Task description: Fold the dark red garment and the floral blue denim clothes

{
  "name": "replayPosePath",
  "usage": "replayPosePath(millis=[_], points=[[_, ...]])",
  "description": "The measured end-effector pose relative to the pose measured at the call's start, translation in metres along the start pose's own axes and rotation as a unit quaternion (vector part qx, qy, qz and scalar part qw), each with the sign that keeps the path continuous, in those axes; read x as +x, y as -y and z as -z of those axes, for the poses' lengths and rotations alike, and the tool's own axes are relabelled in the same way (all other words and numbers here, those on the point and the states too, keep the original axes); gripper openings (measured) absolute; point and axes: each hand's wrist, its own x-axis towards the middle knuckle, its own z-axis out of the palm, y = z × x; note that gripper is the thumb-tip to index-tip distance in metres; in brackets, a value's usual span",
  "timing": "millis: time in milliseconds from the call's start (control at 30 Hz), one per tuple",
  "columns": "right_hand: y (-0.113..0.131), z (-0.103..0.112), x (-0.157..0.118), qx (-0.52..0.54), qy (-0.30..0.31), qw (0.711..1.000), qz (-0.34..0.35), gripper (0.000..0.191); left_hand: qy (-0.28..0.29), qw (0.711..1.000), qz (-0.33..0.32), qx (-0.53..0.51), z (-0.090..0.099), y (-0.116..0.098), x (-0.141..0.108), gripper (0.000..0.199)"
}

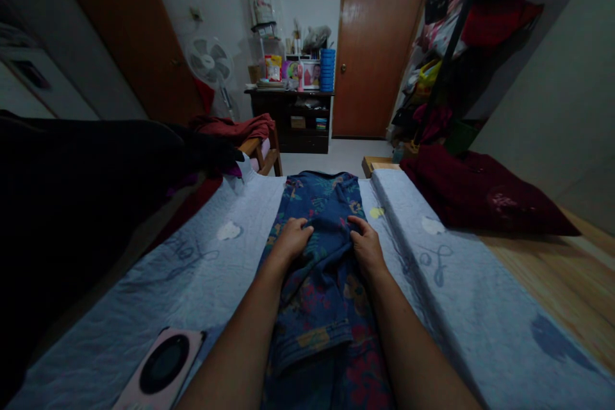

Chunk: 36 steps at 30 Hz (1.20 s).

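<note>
A blue garment with a flower print [317, 307] lies lengthwise on the light blue bed sheet [216, 269], with a part of it folded over on top and a hemmed edge near the front. My left hand [295, 237] pinches the fabric at the garment's left side. Opposite it, my right hand [366, 242] has thumb and forefinger on the cloth at the right side, closed on a fold. Both hands rest at about the same distance from me.
A pink case with a dark round disc [164, 364] lies at the front left. Dark cloth [86, 205] hangs along the left. A maroon cushion [485, 192] is at the right. Beyond the bed stand a dark cabinet [288, 122] and a fan [210, 61].
</note>
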Motion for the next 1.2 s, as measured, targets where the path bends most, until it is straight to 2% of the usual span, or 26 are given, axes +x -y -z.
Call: replayPosePath(millis=[67, 167, 233, 300, 400, 467, 600, 733, 900, 1033, 1200], points=[[0.0, 0.0, 0.0, 0.001, 0.003, 1.0, -0.004, 0.054, -0.015, 0.999, -0.02, 0.035, 0.002, -0.005, -0.002, 0.017], [-0.002, 0.0, 0.001, 0.005, 0.013, 1.0, -0.011, 0.056, 0.033, 0.998, -0.014, -0.05, 0.001, -0.009, -0.005, 0.017], [-0.003, 0.0, 0.001, 0.008, 0.018, 1.0, -0.012, 0.057, 0.04, 0.991, 0.03, -0.126, 0.0, -0.008, -0.006, 0.016], [-0.006, -0.001, 0.002, 0.01, 0.021, 1.0, -0.009, 0.058, 0.033, 0.981, 0.089, -0.169, -0.001, -0.005, -0.006, 0.023], [-0.009, -0.002, 0.003, 0.008, 0.023, 1.0, -0.006, 0.059, 0.023, 0.979, 0.135, -0.152, -0.001, 0.0, -0.004, 0.031], [-0.01, -0.002, 0.003, 0.007, 0.023, 1.0, -0.005, 0.059, 0.004, 0.987, 0.118, -0.105, 0.0, 0.002, -0.002, 0.031], [-0.009, -0.004, 0.002, 0.014, 0.029, 0.999, -0.007, 0.059, -0.017, 0.998, 0.022, -0.063, -0.002, 0.001, -0.001, 0.03], [-0.006, -0.005, 0.0, 0.012, 0.043, 0.999, -0.004, 0.059, 0.007, 0.994, -0.037, -0.099, -0.006, -0.001, -0.003, 0.045], [-0.004, -0.004, -0.002, -0.011, 0.042, 0.999, 0.003, 0.063, 0.06, 0.988, -0.123, -0.064, -0.006, 0.0, -0.007, 0.058], [-0.003, -0.004, -0.002, -0.017, 0.039, 0.999, 0.006, 0.064, 0.095, 0.991, -0.095, -0.027, -0.004, -0.003, -0.008, 0.053], [-0.004, -0.004, -0.002, -0.021, 0.036, 0.999, 0.009, 0.062, 0.053, 0.998, -0.027, -0.002, -0.003, -0.006, -0.006, 0.043]])
